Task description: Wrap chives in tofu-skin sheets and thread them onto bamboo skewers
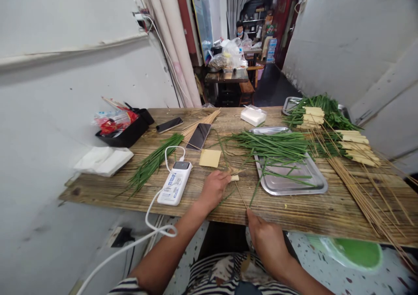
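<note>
My left hand (214, 189) is closed over the wooden table, its fingers on a small pale-yellow roll (234, 178) that looks like tofu skin. Close to the table's front edge, my right hand (266, 238) pinches the near end of a thin bamboo skewer (241, 194), whose far end points at the roll. Just beyond my left hand lies a flat stack of square yellow sheets (210, 158). Green chives (274, 146) lie across a metal tray (294, 189) to the right. Another chive bunch (156, 159) rests on the left.
Finished-looking skewers with yellow rolls (359, 147) and chives lie at the right. A white power bank (175, 184) with a cable, two phones (198, 136), loose skewers (205, 121), a black box (126, 131), napkins (103, 161) and a tissue pack (253, 115) are about. A person (240, 31) sits far back.
</note>
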`<action>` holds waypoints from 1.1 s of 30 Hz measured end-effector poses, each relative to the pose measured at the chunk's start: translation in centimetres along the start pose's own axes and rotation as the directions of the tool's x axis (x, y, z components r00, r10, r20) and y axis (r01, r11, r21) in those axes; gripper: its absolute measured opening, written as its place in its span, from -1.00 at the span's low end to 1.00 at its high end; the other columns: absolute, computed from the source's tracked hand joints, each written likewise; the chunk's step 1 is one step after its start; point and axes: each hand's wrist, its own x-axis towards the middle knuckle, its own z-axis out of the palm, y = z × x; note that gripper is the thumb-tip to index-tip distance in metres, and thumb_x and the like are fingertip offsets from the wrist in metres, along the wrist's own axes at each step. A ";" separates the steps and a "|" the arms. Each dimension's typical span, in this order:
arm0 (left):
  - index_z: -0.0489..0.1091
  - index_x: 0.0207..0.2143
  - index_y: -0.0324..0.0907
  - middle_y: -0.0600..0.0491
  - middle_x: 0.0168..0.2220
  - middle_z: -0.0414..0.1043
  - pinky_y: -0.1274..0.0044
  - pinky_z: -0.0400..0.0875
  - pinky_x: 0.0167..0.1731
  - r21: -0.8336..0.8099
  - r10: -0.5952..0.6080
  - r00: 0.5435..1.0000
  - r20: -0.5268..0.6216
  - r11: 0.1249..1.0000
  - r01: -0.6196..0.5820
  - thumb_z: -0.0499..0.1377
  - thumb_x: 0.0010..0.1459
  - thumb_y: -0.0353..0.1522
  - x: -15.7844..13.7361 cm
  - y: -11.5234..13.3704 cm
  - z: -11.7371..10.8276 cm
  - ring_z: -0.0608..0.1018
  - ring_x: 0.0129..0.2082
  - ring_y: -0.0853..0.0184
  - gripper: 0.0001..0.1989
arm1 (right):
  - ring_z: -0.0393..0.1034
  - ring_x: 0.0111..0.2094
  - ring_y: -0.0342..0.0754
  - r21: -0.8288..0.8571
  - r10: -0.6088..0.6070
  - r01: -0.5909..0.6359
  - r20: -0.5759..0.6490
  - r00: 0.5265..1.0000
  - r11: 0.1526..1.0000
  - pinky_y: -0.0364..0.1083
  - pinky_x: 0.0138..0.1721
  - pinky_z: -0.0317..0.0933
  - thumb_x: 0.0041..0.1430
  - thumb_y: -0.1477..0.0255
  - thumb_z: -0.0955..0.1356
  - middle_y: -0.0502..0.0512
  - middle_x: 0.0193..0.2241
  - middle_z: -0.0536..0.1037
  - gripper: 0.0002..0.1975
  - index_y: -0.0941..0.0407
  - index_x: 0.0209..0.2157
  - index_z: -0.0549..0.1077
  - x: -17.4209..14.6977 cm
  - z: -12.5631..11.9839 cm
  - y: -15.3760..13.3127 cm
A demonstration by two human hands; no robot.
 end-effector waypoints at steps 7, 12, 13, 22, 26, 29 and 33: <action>0.46 -0.23 -0.20 -0.03 -0.27 0.53 0.45 0.39 -0.25 0.018 -0.039 0.999 0.008 0.999 0.039 -0.03 0.28 -0.45 0.0 0.5 -0.3 0.47 -0.29 0.30 -0.75 | 0.49 -0.55 -0.08 -0.027 0.058 -0.058 0.031 0.998 0.998 -0.22 -0.59 0.14 0.12 0.64 0.27 0.16 -0.49 0.60 -0.64 0.22 -0.05 0.46 2.1 -1.1 -0.7; 0.45 -0.22 -0.18 -0.03 -0.27 0.52 0.45 0.39 -0.24 0.003 -0.072 0.997 -0.024 0.997 0.072 -0.03 0.29 -0.42 -0.3 0.7 -0.3 0.48 -0.27 0.30 -0.75 | 0.47 -0.57 -0.10 -0.010 0.070 -0.070 -0.019 0.997 0.997 -0.23 -0.59 0.10 0.17 0.56 0.27 0.08 -0.55 0.58 -0.70 0.16 -0.06 0.45 2.0 -1.1 -0.1; 0.45 -0.23 -0.18 -0.04 -0.28 0.52 0.45 0.39 -0.24 0.006 -0.073 0.997 -0.028 0.997 0.074 -0.03 0.29 -0.42 -0.3 0.8 -0.3 0.48 -0.27 0.30 -0.75 | 0.47 -0.58 -0.11 -0.006 0.068 -0.068 -0.040 0.997 0.998 -0.23 -0.58 0.09 0.18 0.55 0.27 0.08 -0.55 0.58 -0.71 0.15 -0.07 0.45 2.0 -1.1 0.1; 0.43 -0.18 -0.18 -0.03 -0.25 0.52 0.42 0.43 -0.20 0.009 -0.100 0.989 -0.105 0.995 0.101 0.03 0.26 -0.44 0.2 1.6 0.9 0.51 -0.24 0.29 -0.81 | 0.44 -0.53 -0.12 0.012 0.004 -0.002 -0.132 0.991 1.000 -0.17 -0.54 0.03 0.16 0.60 0.26 0.04 -0.51 0.55 -0.83 0.14 -0.33 0.47 2.5 -1.6 2.9; 0.39 -0.07 -0.15 -0.02 -0.16 0.51 0.39 0.45 -0.16 0.005 -0.117 0.988 -0.098 0.993 0.118 0.04 0.24 -0.45 0.5 1.7 1.6 0.51 -0.17 0.27 -0.76 | 0.42 -0.56 -0.11 -0.039 0.015 -0.020 -0.133 0.991 0.999 -0.15 -0.56 0.00 0.16 0.61 0.25 0.05 -0.52 0.54 -0.83 0.15 -0.35 0.46 3.0 -1.6 4.2; 0.40 -0.08 -0.16 -0.03 -0.17 0.51 0.38 0.46 -0.17 0.027 -0.133 0.986 -0.104 0.990 0.136 0.04 0.24 -0.46 0.8 2.0 1.7 0.52 -0.18 0.27 -0.76 | 0.42 -0.55 -0.10 -0.044 -0.013 0.005 -0.176 0.984 0.999 -0.15 -0.55 0.03 0.16 0.60 0.23 0.07 -0.49 0.55 -0.80 0.15 -0.28 0.47 2.9 -1.6 5.2; 0.37 -0.05 -0.17 -0.05 -0.18 0.51 0.36 0.46 -0.17 0.061 -0.078 0.985 -0.154 0.994 0.089 0.04 0.25 -0.46 1.3 2.9 1.0 0.52 -0.18 0.26 -0.76 | 0.41 -0.53 -0.11 -0.031 -0.060 0.053 -0.265 0.962 0.998 -0.16 -0.51 0.10 0.17 0.60 0.22 0.07 -0.48 0.54 -0.76 0.17 -0.19 0.46 2.2 -2.1 6.1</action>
